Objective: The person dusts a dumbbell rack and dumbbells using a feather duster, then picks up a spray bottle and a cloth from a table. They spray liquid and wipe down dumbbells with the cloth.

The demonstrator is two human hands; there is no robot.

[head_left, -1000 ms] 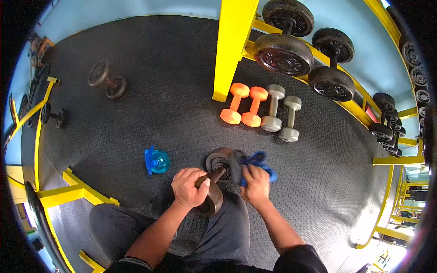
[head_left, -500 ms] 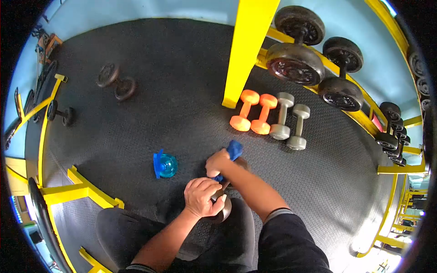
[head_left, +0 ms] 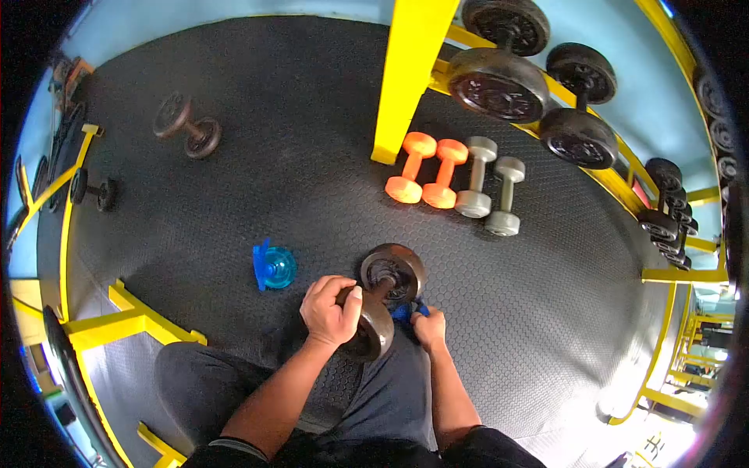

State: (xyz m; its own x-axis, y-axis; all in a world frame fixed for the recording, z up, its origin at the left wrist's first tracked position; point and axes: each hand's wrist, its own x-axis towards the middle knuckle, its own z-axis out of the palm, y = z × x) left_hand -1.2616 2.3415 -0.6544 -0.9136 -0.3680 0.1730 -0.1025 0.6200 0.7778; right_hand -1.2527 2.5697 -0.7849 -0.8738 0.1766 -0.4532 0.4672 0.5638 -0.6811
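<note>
A dark brown dumbbell with round plates rests at my lap, tilted between my hands. My left hand is wrapped over the rim of its nearer plate, thumb on the right side. On the other side, my right hand is closed on a blue cloth, which touches the dumbbell near its handle. Part of the cloth is hidden behind the plate. Left of the dumbbell, a translucent blue bottle with a blue top stands on the floor.
Two orange dumbbells and two grey dumbbells lie ahead on the black rubber floor. A yellow rack holds dark dumbbells at right. Another dark dumbbell lies far left. A yellow frame stands near my left knee.
My right hand has moved from the dumbbell's far left side to its right side with the blue cloth. The dumbbell's far plate is now uncovered. My left hand stays on the near plate.
</note>
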